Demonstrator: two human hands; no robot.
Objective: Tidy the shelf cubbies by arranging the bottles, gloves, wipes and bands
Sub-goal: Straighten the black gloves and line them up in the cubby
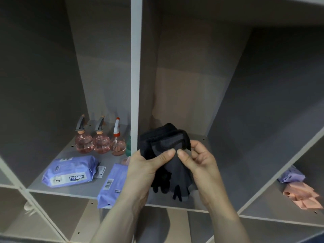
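Note:
A bundle of black and grey gloves [168, 155] is held in front of the middle cubby, cuffs up and fingers hanging down. My left hand [145, 165] grips its left side with the thumb pressed across the front. My right hand [198, 160] pinches the grey fabric beside that thumb. In the left cubby stand three pink spray bottles [100, 142] in a row at the back. A purple wipes pack [70, 171] lies flat in front of them. A second wipes pack [112, 186] overhangs the shelf's front edge. Purple and peach bands [299, 188] lie in the right cubby.
A white vertical divider [136, 67] separates the left and middle cubbies. A green object [128, 146] and a pink one [126, 160] peek out beside the divider, partly hidden by my left hand. Lower cubbies run along the bottom of the view.

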